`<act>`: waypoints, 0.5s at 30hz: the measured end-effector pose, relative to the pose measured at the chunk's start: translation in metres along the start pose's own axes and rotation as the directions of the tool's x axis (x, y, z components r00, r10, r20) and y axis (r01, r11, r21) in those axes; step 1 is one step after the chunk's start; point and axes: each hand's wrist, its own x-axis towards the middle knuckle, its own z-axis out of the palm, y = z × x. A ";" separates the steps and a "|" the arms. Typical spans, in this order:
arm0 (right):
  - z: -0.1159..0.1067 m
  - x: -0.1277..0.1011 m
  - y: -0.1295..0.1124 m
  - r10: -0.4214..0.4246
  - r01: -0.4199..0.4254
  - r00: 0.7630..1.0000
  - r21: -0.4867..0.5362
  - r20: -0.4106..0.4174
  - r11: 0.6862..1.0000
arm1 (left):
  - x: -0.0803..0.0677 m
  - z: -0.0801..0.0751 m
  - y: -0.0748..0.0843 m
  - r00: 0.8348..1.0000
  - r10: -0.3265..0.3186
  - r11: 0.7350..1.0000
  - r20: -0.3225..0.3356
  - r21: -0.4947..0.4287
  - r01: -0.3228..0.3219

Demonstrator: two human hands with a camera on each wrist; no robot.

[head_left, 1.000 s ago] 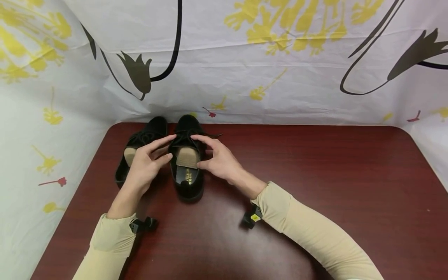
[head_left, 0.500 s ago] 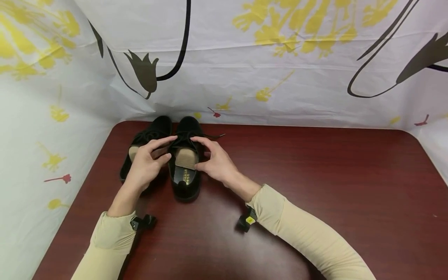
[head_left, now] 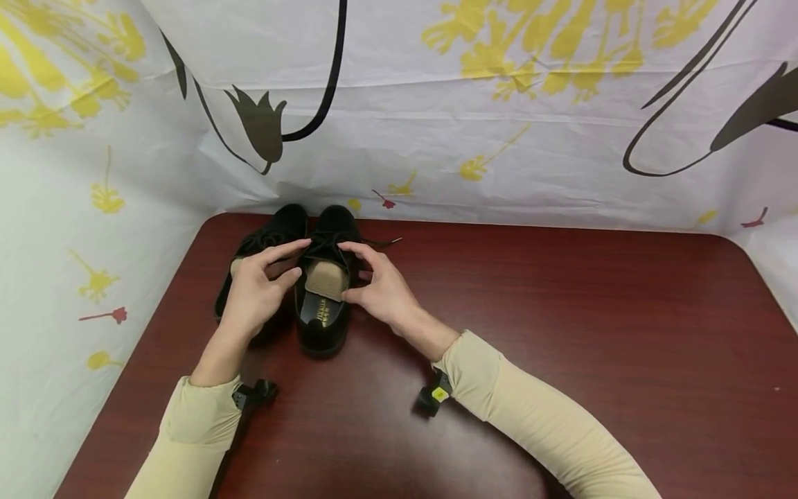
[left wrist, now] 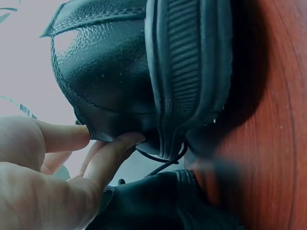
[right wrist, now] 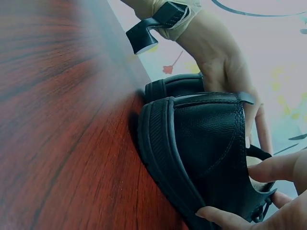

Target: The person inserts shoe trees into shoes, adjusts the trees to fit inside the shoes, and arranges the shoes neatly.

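Both hands hold a black lace-up shoe at the table's back left. Its toe points to the back wall, and a tan lining and gold lettering show inside. On its left side, my left hand has the thumb at the collar edge and a finger against the upper. From the right, my right hand grips the side, its thumb at the opening and a finger low near the sole. A matching shoe stands close at the left, partly hidden behind my left hand.
The dark red wooden table stretches to the right. A white sheet with printed flowers hangs along the back and left. One shoelace end sticks out to the right. Small black wrist cameras hang below the sleeves.
The heel of the held shoe has swung left, nearer the other shoe, and both hands have shifted slightly left with it. The head view has also moved a little.
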 end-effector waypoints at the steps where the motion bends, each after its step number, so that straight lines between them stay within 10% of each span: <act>1: 0.001 0.000 0.000 -0.002 0.002 1.000 -0.001 -0.001 1.000 | 0.000 0.000 0.000 1.000 0.015 0.999 -0.015 0.028 -0.015; 8: 0.004 0.002 -0.003 0.000 0.001 1.000 -0.050 0.011 0.999 | 0.001 0.000 0.006 0.965 0.228 0.908 -0.127 0.386 -0.164; 15: 0.007 0.006 -0.006 0.024 -0.018 0.999 -0.173 0.032 0.985 | -0.002 0.002 0.007 0.952 0.256 0.875 -0.166 0.459 -0.155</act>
